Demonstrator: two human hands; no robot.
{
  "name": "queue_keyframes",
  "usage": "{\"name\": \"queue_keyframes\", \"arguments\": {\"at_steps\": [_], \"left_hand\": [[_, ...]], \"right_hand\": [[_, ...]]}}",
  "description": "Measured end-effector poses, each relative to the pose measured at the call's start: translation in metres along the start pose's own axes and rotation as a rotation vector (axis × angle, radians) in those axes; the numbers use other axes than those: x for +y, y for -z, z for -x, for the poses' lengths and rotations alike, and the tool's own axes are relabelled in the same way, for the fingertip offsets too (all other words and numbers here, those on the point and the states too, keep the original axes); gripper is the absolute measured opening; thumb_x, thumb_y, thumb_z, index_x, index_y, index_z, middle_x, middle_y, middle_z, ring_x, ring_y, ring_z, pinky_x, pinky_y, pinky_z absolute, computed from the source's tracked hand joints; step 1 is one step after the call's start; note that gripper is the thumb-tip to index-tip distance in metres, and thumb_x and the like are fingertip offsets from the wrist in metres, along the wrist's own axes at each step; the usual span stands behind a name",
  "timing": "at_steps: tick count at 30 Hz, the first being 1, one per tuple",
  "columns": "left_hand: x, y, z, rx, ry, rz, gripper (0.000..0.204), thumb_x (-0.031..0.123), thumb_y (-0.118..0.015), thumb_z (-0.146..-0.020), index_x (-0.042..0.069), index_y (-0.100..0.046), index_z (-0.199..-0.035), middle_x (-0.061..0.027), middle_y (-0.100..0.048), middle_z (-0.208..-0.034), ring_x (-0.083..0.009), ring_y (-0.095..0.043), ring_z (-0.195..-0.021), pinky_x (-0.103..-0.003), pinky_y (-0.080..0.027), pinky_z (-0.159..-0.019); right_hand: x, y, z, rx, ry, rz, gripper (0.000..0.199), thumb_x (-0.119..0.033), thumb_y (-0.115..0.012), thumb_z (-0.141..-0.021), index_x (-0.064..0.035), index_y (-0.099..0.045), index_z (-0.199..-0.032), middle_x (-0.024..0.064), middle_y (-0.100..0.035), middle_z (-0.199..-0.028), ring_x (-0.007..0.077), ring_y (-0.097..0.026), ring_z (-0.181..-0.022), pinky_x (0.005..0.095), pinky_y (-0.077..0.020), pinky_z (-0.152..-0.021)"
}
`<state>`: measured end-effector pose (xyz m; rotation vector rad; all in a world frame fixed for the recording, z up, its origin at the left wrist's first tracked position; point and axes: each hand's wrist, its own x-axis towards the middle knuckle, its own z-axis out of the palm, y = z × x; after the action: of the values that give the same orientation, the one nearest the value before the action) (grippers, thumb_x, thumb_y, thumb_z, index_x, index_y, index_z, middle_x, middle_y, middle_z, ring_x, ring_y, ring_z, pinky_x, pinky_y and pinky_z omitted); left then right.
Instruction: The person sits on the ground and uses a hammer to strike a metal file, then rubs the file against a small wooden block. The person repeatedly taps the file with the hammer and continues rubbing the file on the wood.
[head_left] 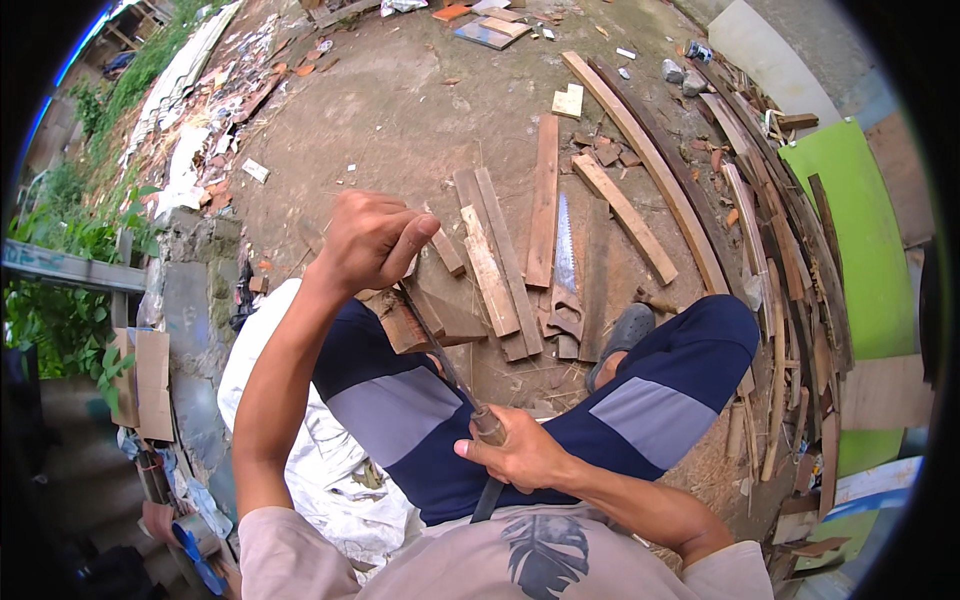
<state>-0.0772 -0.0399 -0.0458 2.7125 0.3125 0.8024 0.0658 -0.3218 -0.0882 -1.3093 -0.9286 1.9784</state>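
My right hand [520,450] is closed around the wooden handle of a long, thin, dark metal tool [455,378] at my lap. The tool's shaft slants up and left, past a wooden block [398,322] at my left knee. My left hand [368,240] is raised above that block, its fingers curled into a fist with the thumb on top. The tool's far end runs up beneath this fist. Whether the fist grips it is hidden. Angled wood [447,315] lies against the block.
A handsaw [565,255] lies on the dirt ground beyond my knees, among several planks [543,200]. Long beams [650,165] and a scrap-wood pile [790,250] stretch along the right, beside a green panel [850,260]. White sacking [330,470] and a low block wall [190,310] are at my left.
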Motion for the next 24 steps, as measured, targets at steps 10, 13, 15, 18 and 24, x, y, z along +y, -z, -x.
{"name": "queue_keyframes", "arguments": {"at_steps": [10, 13, 15, 18, 24], "left_hand": [[-0.013, 0.026, -0.017, -0.135, 0.114, -0.134, 0.043, 0.031, -0.066, -0.100, 0.007, -0.064, -0.064, -0.0109, -0.058, -0.057, -0.0277, -0.059, -0.054, -0.042, -0.045, -0.055], [0.010, 0.039, -0.006, 0.203, 0.189, -0.126, 0.032, 0.033, -0.066, -0.100, 0.006, -0.071, -0.116, -0.0137, -0.073, -0.116, -0.0284, -0.067, -0.114, -0.041, -0.051, -0.099], [0.031, 0.022, 0.018, 0.376, 0.431, 0.075, 0.046, 0.041, -0.062, -0.102, 0.005, -0.062, -0.131, -0.0145, -0.066, -0.131, -0.0290, -0.060, -0.126, -0.043, -0.046, -0.107], [0.075, -0.011, 0.053, 0.490, 0.709, 0.239, 0.091, 0.075, -0.042, -0.097, 0.002, -0.040, -0.151, -0.0198, -0.049, -0.151, -0.0328, -0.050, -0.139, -0.048, -0.040, -0.115], [0.128, -0.107, 0.078, 0.753, 0.846, 0.582, 0.116, 0.089, -0.035, -0.088, -0.002, -0.019, -0.158, -0.0218, -0.036, -0.159, -0.0318, -0.036, -0.148, -0.042, -0.027, -0.122]], "right_hand": [[0.004, -0.009, -0.017, -0.128, 0.034, -0.407, 0.027, -0.020, -0.071, -0.099, -0.0083, -0.048, -0.090, -0.0040, -0.048, -0.062, 0.0055, -0.045, -0.044, 0.0248, -0.0381, -0.041], [-0.009, 0.000, -0.015, -0.053, -0.009, -0.337, 0.032, -0.022, -0.072, -0.099, -0.0089, -0.047, -0.086, -0.0026, -0.047, -0.062, 0.0064, -0.046, -0.046, 0.0257, -0.0380, -0.043], [-0.003, 0.006, -0.017, -0.008, 0.011, -0.265, 0.030, -0.024, -0.072, -0.099, -0.0077, -0.049, -0.088, -0.0024, -0.048, -0.061, 0.0069, -0.047, -0.046, 0.0263, -0.0391, -0.043], [0.001, 0.009, -0.018, 0.039, 0.025, -0.246, 0.029, -0.024, -0.073, -0.097, -0.0062, -0.051, -0.091, -0.0019, -0.050, -0.061, 0.0084, -0.049, -0.045, 0.0280, -0.0411, -0.042], [0.003, 0.010, -0.016, -0.007, 0.039, -0.312, 0.027, -0.023, -0.072, -0.098, -0.0063, -0.051, -0.090, -0.0018, -0.050, -0.061, 0.0078, -0.049, -0.045, 0.0271, -0.0410, -0.042]]}}
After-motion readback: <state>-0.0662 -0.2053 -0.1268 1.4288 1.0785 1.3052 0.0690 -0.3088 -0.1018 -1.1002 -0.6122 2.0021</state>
